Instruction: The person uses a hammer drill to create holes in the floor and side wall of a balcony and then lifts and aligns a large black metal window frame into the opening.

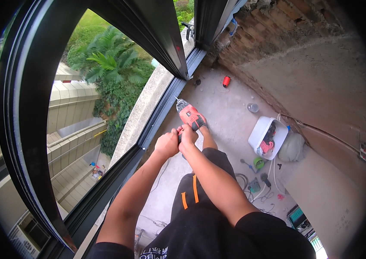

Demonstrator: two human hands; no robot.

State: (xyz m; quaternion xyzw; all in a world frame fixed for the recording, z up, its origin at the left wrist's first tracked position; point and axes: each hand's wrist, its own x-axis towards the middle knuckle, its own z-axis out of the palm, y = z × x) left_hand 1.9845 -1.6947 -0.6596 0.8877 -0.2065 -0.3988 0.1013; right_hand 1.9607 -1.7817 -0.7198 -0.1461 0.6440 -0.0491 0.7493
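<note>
A red-and-black power drill (190, 115) is in front of me, its thin bit pointing away at the dark metal window frame (159, 118). The bit's tip appears close to the frame's lower rail; I cannot tell whether it touches. My right hand (188, 137) is wrapped round the drill's black rear handle. Beside it, my left hand (167, 144) is closed at the same handle, pressed up against the right one. Part of the grip is hidden behind my fingers. My own knee and bare leg are just below the drill.
To the right, a white tub (262, 136) holds pink-and-black items, beside a grey bag (292, 147). Green tools (254, 185) and cables lie on the dusty floor. A red spool-like cylinder (226, 81) stands near the brick wall (278, 26). Left of the frame is a drop outside.
</note>
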